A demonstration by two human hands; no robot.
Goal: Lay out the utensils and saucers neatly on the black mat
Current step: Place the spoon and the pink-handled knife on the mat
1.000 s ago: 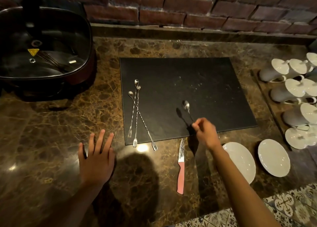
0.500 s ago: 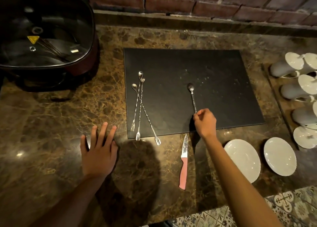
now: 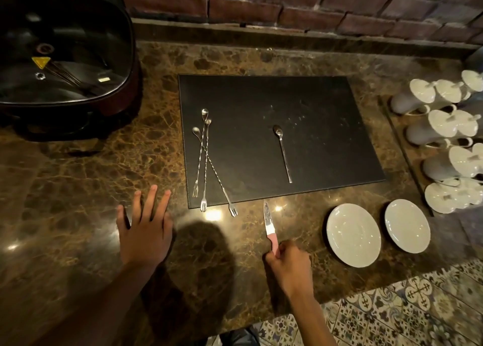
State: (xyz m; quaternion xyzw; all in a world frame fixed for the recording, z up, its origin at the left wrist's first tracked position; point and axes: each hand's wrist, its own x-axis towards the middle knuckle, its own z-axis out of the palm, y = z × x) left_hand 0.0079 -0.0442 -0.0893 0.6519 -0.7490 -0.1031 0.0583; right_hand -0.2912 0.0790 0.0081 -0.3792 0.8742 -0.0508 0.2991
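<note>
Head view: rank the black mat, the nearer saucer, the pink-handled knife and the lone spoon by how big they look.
1. black mat
2. nearer saucer
3. pink-handled knife and lone spoon: similar length, and the right hand covers the handle's end, so unranked.

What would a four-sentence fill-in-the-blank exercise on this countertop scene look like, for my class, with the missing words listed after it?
1. The right hand grips the pink handle of the ____.
2. The number of saucers on the counter beside the black mat is ____.
3. The left hand lies flat on the ____.
4. The lone spoon lies on the black ____.

Missing words: knife; two; counter; mat
</note>
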